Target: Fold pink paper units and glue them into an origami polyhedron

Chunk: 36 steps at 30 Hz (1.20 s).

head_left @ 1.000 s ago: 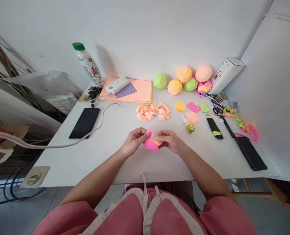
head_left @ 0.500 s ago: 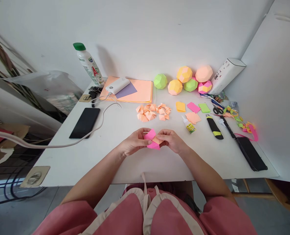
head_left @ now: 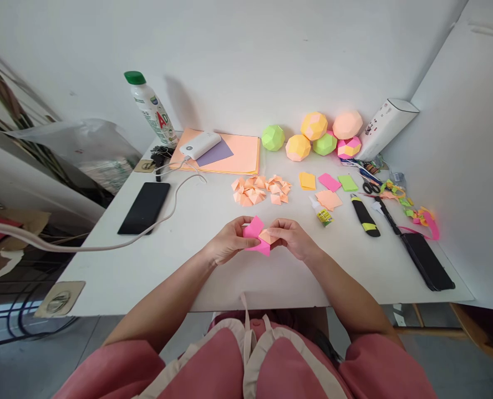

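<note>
Between my two hands, above the table's front part, are folded pink paper (head_left: 253, 228) and a small peach paper piece (head_left: 267, 237) that touch each other. My left hand (head_left: 232, 241) pinches the pink paper from the left. From the right, my right hand (head_left: 290, 238) pinches the peach piece between thumb and fingers. Fingers hide part of both papers. Just beyond my hands lies a pile of folded peach pieces (head_left: 249, 192). A glue bottle (head_left: 323, 215) rests to the right, beside a stack of peach paper squares (head_left: 328, 200).
Faceted paper balls (head_left: 298, 148) stand along the wall. Yellow (head_left: 307, 181), pink (head_left: 329, 182) and green (head_left: 347, 183) squares lie before them. A cutter (head_left: 365, 216) and black pouch (head_left: 427, 260) are right; a phone (head_left: 144, 208), cable (head_left: 175, 206) and bottle (head_left: 152, 111) are left.
The pink paper has turned slightly between my hands, and its upper flap now points a little further left. Both hands keep their grip in nearly the same place.
</note>
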Tool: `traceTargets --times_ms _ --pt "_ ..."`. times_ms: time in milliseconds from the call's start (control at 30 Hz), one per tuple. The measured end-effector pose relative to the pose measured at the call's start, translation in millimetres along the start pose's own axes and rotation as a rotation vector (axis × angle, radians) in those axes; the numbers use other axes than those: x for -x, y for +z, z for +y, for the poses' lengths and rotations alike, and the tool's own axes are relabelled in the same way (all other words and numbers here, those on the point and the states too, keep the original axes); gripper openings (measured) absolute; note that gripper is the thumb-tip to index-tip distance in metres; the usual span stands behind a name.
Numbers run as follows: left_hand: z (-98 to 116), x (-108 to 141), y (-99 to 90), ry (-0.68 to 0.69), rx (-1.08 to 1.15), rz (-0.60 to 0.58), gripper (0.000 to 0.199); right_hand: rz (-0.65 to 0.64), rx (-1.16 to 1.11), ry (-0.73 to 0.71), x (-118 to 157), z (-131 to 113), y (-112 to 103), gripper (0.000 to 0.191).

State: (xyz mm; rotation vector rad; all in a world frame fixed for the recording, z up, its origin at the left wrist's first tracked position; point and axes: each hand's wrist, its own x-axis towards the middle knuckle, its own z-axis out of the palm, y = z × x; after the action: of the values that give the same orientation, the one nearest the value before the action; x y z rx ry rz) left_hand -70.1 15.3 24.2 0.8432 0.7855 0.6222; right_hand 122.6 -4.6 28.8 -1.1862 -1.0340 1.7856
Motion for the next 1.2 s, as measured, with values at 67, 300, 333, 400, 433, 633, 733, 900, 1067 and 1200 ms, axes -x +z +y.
traceTargets --times_ms 67,300,333,400,433,633,733,900,1067,1200 --pt "0.1 -0.1 0.6 0.009 0.005 0.019 0.053 0.024 0.012 -0.008 0.1 0.7 0.1 0.017" --pt "-0.2 0.2 4.4 0.024 0.029 0.074 0.053 0.080 0.033 -0.014 1.6 -0.6 2.7 0.019" --pt "-0.4 0.2 4.7 0.024 0.035 0.081 0.053 0.084 0.035 -0.016 1.7 -0.9 2.9 0.020" --pt "-0.9 0.2 5.1 0.025 0.044 0.097 0.053 0.087 0.039 -0.020 1.7 -1.1 3.1 0.020" --pt "-1.2 0.2 5.1 0.026 0.047 0.105 0.053 0.088 0.042 -0.022 1.6 -1.0 3.1 0.021" --pt "-2.2 -0.4 5.4 0.028 0.056 0.105 0.051 0.089 0.064 -0.040 1.3 0.5 3.4 0.021" --pt "-1.2 0.1 5.3 0.028 0.063 0.079 0.050 0.097 0.062 -0.050 2.0 -0.7 4.3 0.022" --pt "0.6 2.1 4.8 0.016 0.054 0.040 0.053 0.110 0.065 -0.041 3.1 -3.1 5.7 0.022" --pt "-0.6 1.3 4.9 0.013 0.040 0.058 0.053 0.108 0.067 -0.044 2.0 -1.4 6.1 0.021" --pt "-1.6 0.6 4.5 0.018 0.028 0.062 0.054 0.113 0.071 -0.041 1.0 0.3 5.4 0.022"
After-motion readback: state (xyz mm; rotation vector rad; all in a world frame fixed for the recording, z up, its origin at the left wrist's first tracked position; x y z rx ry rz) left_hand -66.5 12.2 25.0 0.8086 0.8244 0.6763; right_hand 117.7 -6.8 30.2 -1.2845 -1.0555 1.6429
